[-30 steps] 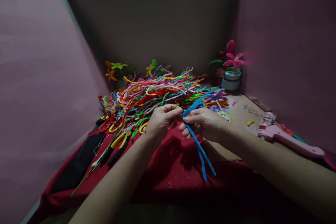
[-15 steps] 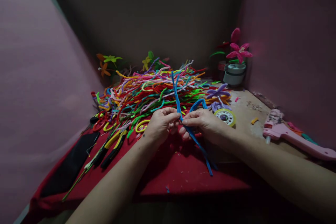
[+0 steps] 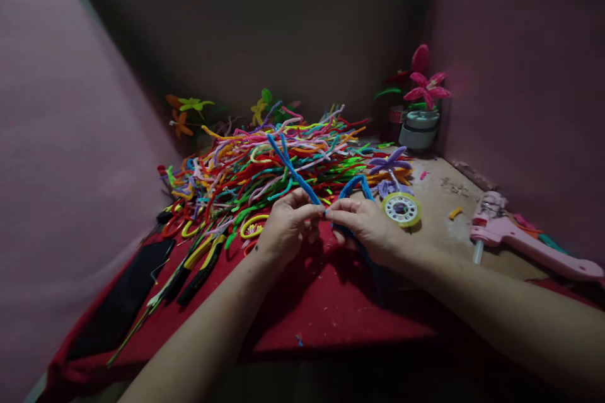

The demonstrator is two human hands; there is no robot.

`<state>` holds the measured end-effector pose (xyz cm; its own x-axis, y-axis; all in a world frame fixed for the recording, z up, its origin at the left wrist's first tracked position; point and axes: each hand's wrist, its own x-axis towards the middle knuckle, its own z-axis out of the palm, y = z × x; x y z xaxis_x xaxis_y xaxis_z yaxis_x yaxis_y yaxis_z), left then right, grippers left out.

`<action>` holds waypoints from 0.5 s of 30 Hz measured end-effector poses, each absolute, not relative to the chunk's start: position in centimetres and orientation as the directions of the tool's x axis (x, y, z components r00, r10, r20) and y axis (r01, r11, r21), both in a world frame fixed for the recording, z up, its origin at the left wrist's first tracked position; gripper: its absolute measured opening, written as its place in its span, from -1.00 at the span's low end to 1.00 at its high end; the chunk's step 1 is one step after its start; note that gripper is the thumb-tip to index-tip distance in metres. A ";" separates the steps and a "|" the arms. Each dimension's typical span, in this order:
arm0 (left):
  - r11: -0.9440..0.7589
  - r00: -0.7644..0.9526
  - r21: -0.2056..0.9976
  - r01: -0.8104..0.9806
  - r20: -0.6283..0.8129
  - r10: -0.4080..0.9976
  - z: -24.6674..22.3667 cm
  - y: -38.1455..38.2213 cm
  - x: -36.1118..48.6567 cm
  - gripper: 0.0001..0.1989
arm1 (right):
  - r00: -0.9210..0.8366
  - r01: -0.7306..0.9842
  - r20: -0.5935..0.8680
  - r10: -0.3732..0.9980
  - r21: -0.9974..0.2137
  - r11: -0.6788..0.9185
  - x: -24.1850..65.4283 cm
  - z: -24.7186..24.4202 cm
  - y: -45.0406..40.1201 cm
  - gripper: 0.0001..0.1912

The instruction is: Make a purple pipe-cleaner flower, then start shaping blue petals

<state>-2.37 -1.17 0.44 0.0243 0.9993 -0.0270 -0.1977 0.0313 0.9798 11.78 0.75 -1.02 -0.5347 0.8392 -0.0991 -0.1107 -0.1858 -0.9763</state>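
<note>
Blue pipe cleaners (image 3: pixel 295 171) run through both my hands above the red cloth. My left hand (image 3: pixel 289 224) pinches them between thumb and finger, with two straight ends pointing up and to the left. Close beside it, fingertips nearly touching, my right hand (image 3: pixel 362 225) is closed on the blue pipe cleaners too. A bent blue loop rises behind the right hand, and blurred tails hang below it. Behind the hands lies a big heap of multicoloured pipe cleaners (image 3: pixel 265 164).
At left lie yellow-black pliers (image 3: pixel 203 267) and a black phone-like slab (image 3: pixel 123 296) on the red cloth (image 3: pixel 331 321). A yellow tape roll (image 3: pixel 401 209), a purple pipe-cleaner flower (image 3: pixel 390 162) and a pink glue gun (image 3: pixel 524 239) are right. Pink flowers (image 3: pixel 428 89) stand in a grey pot (image 3: pixel 418 130).
The upper blue ends have swung from nearly upright to leaning left. The lower tails have swung back beneath my right hand. The whole view has shifted slightly.
</note>
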 end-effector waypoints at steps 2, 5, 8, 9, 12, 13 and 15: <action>0.052 0.056 0.975 -0.218 -0.041 0.998 0.5 -1.2 -2.2 -0.84 | -0.505 -0.115 -0.082 0.859 -0.980 -0.161 11.7 -1.0 0.6 -0.81; 0.076 0.054 0.965 -0.251 -0.064 0.996 0.5 -1.2 -2.1 -0.85 | -0.466 -0.144 -0.069 0.882 -0.978 -0.153 11.6 -1.1 0.5 -0.82; 0.033 0.017 0.973 -0.230 -0.030 0.999 0.6 -1.3 -2.0 -0.85 | -0.454 -0.214 -0.077 0.888 -0.958 -0.192 11.5 -1.3 0.8 -0.86; 0.007 0.014 0.981 -0.194 -0.005 1.000 0.6 -1.3 -2.0 -0.85 | -0.456 -0.237 -0.084 0.886 -0.948 -0.212 11.6 -1.4 0.9 -0.87; -0.128 -0.021 0.992 0.005 0.128 0.992 0.4 -1.4 -1.9 -0.85 | -0.458 -0.267 -0.094 0.884 -0.934 -0.238 11.7 -1.4 1.1 -0.88; -0.183 -0.037 0.979 0.086 0.186 0.982 0.3 -1.4 -1.9 -0.86 | -0.457 -0.270 -0.096 0.884 -0.932 -0.241 11.8 -1.4 1.2 -0.88; -0.291 -0.032 0.924 0.246 0.308 0.951 0.1 -1.4 -2.0 -0.88 | -0.458 -0.273 -0.100 0.883 -0.930 -0.247 11.8 -1.2 1.2 -0.87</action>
<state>-2.00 -1.43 0.13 -0.0325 0.9508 0.3082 0.2462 -0.2912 0.9244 11.83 1.20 -1.23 -0.4585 0.8831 -0.0999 -0.2731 -0.2469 -0.9297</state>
